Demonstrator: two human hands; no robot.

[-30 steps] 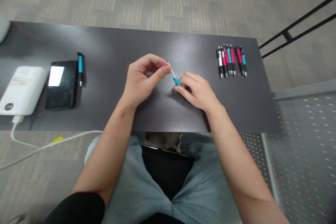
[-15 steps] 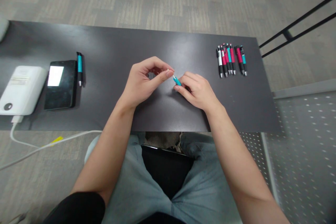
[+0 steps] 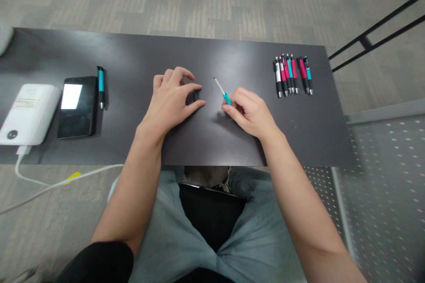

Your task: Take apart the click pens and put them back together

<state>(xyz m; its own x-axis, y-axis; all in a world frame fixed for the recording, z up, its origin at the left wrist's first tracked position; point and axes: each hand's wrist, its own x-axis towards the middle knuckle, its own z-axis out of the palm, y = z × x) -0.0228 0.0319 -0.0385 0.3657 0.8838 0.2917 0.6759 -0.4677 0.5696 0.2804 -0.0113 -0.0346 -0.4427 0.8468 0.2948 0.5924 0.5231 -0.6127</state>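
My right hand pinches a turquoise pen barrel between thumb and fingers. A thin white refill sticks out of the barrel, its tip pointing up and to the left. On the left, my left hand is over the table with thumb and fingers apart. A small dark piece shows in the gap between that thumb and forefinger, partly hidden by the hand. Its kind is unclear, and I cannot tell whether the fingers touch it.
Several pens in white, pink and turquoise lie in a row at the table's right. Toward the left are a turquoise-and-black pen, a black phone and a white power bank with a cable hanging over the front edge.
My left hand has let go of the refill tip and moved left to the dark piece, its fingers spreading. The refill now shows longer out of the barrel in my right hand.
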